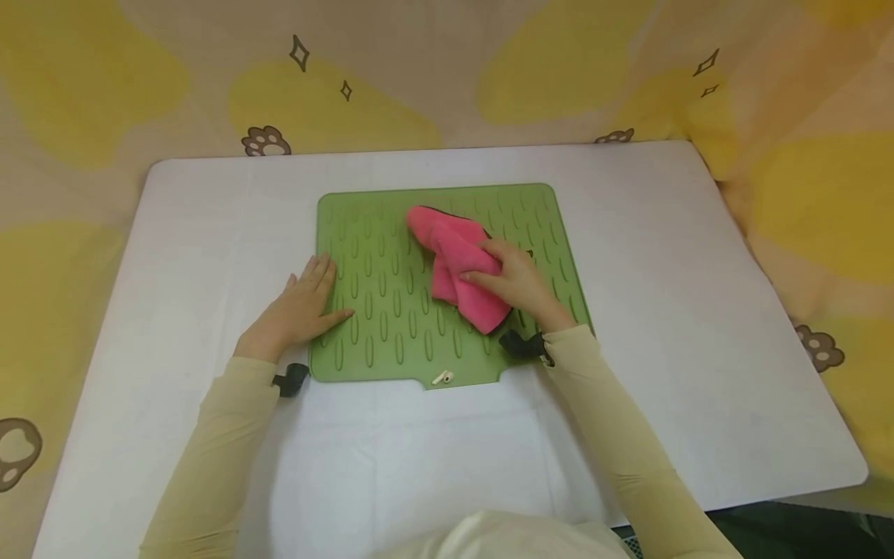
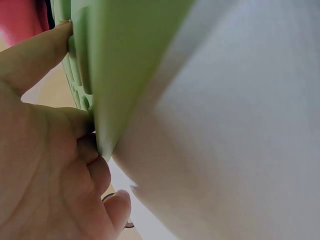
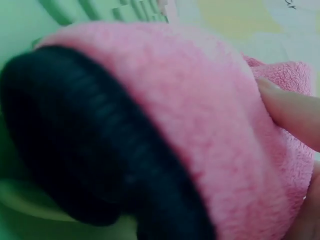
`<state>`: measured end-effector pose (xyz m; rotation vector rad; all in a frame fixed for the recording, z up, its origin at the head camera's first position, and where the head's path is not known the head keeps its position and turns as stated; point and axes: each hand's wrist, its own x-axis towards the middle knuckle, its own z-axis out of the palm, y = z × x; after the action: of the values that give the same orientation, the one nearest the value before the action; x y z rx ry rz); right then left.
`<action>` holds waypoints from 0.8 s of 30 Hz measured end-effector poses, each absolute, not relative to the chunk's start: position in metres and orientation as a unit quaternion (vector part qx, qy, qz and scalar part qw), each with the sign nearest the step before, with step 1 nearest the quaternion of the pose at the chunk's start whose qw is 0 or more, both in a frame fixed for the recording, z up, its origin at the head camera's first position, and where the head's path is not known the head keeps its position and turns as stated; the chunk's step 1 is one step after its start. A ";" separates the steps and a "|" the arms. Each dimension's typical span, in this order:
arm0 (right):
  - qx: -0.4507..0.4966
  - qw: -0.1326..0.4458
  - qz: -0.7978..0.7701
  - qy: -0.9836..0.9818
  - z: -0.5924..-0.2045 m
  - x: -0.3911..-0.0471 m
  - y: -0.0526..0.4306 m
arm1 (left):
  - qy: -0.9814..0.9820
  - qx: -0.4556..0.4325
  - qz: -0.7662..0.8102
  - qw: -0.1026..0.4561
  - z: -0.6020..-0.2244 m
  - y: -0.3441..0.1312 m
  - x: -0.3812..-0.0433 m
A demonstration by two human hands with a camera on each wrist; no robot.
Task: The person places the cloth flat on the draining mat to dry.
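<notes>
A green mat (image 1: 380, 326) with rows of raised oval ridges lies on the white table. Over its left edge rests my left hand (image 1: 296, 307), fingers straight and thumb spread; the left wrist view shows the fingers (image 2: 37, 55) against the mat's side (image 2: 127, 60). My right hand (image 1: 520, 283) grips a bunched pink cloth (image 1: 457, 248) on the right half of the mat. In the right wrist view the fluffy cloth (image 3: 200, 100) has a thick black border (image 3: 90, 130), and the thumb (image 3: 290, 110) presses on it. The cloth hides part of the ridges.
Two small white earbud-like pieces (image 1: 442, 378) lie on the tab at the mat's near edge. White tabletop (image 1: 670, 310) surrounds the mat. A yellow patterned curtain (image 1: 419, 70) hangs behind and beside the table. Black devices sit at both wrists.
</notes>
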<state>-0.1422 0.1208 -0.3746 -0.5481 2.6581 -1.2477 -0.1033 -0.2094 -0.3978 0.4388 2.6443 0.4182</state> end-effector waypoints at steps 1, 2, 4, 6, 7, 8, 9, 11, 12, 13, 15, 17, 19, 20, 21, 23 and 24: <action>-0.186 0.081 -0.417 0.886 -0.377 -0.142 0.121 | 0.952 0.158 0.151 0.213 -0.398 -0.209 -0.104; -0.187 0.083 -0.419 0.885 -0.378 -0.143 0.121 | 0.952 0.159 0.151 0.213 -0.398 -0.210 -0.104; -0.192 0.082 -0.421 0.883 -0.380 -0.144 0.122 | 0.950 0.162 0.156 0.215 -0.397 -0.210 -0.105; -0.196 0.083 -0.420 0.882 -0.381 -0.145 0.123 | 0.948 0.160 0.166 0.218 -0.395 -0.211 -0.107; -0.196 0.087 -0.424 0.880 -0.382 -0.146 0.124 | 0.948 0.158 0.169 0.219 -0.393 -0.212 -0.108; -0.196 0.093 -0.430 0.877 -0.381 -0.146 0.125 | 0.949 0.156 0.171 0.214 -0.391 -0.212 -0.109; -0.194 0.101 -0.439 0.871 -0.380 -0.147 0.126 | 0.951 0.153 0.172 0.207 -0.388 -0.212 -0.110; -0.192 0.117 -0.463 0.857 -0.378 -0.148 0.131 | 0.956 0.141 0.180 0.183 -0.382 -0.211 -0.112; -0.193 0.123 -0.476 0.849 -0.376 -0.149 0.133 | 0.958 0.138 0.187 0.165 -0.379 -0.210 -0.114; -0.191 0.130 -0.490 0.840 -0.374 -0.150 0.136 | 0.961 0.137 0.192 0.145 -0.376 -0.208 -0.116; -0.187 0.138 -0.510 0.828 -0.369 -0.153 0.142 | 0.963 0.135 0.209 0.104 -0.374 -0.205 -0.122; -0.179 0.140 -0.518 0.825 -0.365 -0.156 0.147 | 0.958 0.138 0.243 0.070 -0.376 -0.201 -0.130; -0.158 0.136 -0.515 0.831 -0.362 -0.161 0.153 | 0.947 0.143 0.283 0.047 -0.382 -0.196 -0.140; -0.144 0.134 -0.511 0.837 -0.362 -0.164 0.156 | 0.940 0.143 0.307 0.041 -0.385 -0.194 -0.145; -0.130 0.130 -0.505 0.844 -0.362 -0.167 0.159 | 0.932 0.144 0.331 0.038 -0.389 -0.191 -0.151; -0.108 0.127 -0.493 0.854 -0.365 -0.174 0.164 | 0.913 0.135 0.383 0.041 -0.395 -0.184 -0.161; -0.098 0.127 -0.488 0.858 -0.368 -0.177 0.166 | 0.904 0.130 0.405 0.045 -0.398 -0.181 -0.166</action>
<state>-0.1772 0.1659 -0.3677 -0.2844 2.4973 -1.4216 -0.1662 -0.1809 -0.3976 0.3966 2.7627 1.2360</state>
